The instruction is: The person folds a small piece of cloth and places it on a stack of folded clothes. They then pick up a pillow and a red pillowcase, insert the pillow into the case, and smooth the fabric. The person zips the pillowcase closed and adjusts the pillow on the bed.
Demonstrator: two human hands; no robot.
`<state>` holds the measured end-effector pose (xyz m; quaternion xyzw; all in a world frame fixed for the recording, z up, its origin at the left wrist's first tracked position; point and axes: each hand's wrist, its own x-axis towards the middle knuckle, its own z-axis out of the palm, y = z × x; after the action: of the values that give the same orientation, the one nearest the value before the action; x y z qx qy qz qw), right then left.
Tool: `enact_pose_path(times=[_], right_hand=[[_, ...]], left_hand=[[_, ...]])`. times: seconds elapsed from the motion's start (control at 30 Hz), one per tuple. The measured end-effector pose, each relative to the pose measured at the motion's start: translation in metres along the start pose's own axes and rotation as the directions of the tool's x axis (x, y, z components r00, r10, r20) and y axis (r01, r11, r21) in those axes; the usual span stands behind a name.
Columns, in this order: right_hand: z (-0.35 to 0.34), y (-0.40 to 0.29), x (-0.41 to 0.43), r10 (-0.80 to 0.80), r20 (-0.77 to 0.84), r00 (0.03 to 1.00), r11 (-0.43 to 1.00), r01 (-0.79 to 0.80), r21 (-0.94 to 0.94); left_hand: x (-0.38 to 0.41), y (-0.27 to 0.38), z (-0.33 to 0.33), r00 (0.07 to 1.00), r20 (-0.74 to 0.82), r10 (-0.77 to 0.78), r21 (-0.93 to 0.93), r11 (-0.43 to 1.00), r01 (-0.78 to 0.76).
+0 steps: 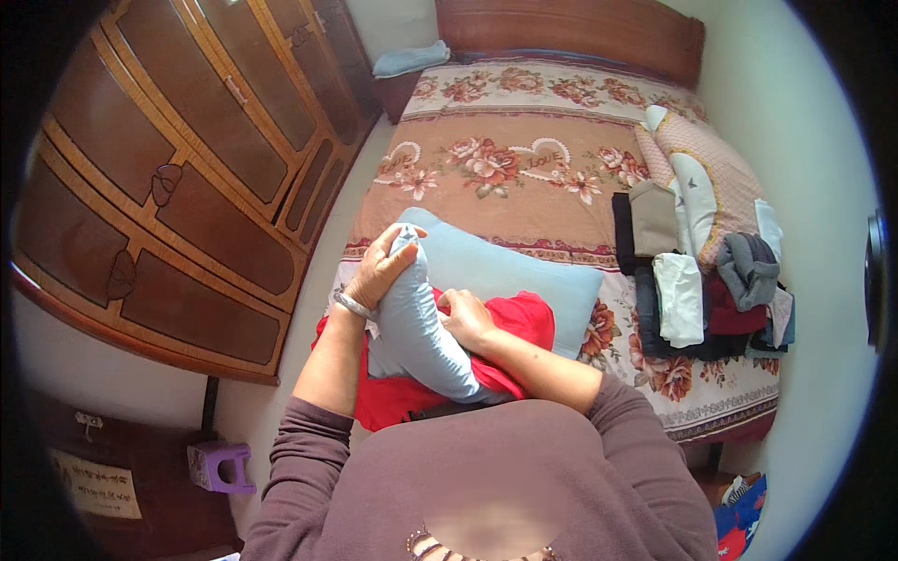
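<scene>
My left hand (386, 270) grips the upper corner of a light blue pillow (428, 329), which stands tilted up in front of me. Red fabric (520, 319) lies around and under that pillow. My right hand (464, 319) is at the pillow's right side, against the red fabric, with its fingers bent; what they pinch, if anything, is hidden. A second light blue pillow (519, 266) lies flat on the bed behind both hands. A bracelet (354, 306) circles my left wrist.
The bed (435, 210) has a floral cover. Folded clothes (677, 301) lie in stacks at its right, before a bundled pink quilt (733, 182). A wooden wardrobe (210, 231) stands left, with a purple stool (223, 468) below it. Clothes (740, 522) lie at the lower right.
</scene>
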<state>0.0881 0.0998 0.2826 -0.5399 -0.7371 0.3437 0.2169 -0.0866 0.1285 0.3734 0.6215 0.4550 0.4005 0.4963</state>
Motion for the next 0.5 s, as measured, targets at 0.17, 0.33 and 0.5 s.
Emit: enact_pose_path(times=[0.17,0.33,0.5], right_hand=[[0.032,0.01,0.032,0.179,0.217,0.96,0.978,-0.148,-0.149],[0.054,0.016,0.044,-0.059,-0.032,0.998,0.919,0.042,-0.393],[0.058,0.029,0.062,-0.205,-0.141,0.969,0.821,0.092,-0.563]], left_hand=[[-0.034,-0.003,0.003,0.984,-0.065,0.165,0.122,0.98,-0.156],[-0.058,-0.016,0.0,0.986,-0.109,0.124,0.0,0.992,-0.125],[-0.066,-0.019,0.002,0.99,-0.049,0.133,-0.076,0.988,-0.137]])
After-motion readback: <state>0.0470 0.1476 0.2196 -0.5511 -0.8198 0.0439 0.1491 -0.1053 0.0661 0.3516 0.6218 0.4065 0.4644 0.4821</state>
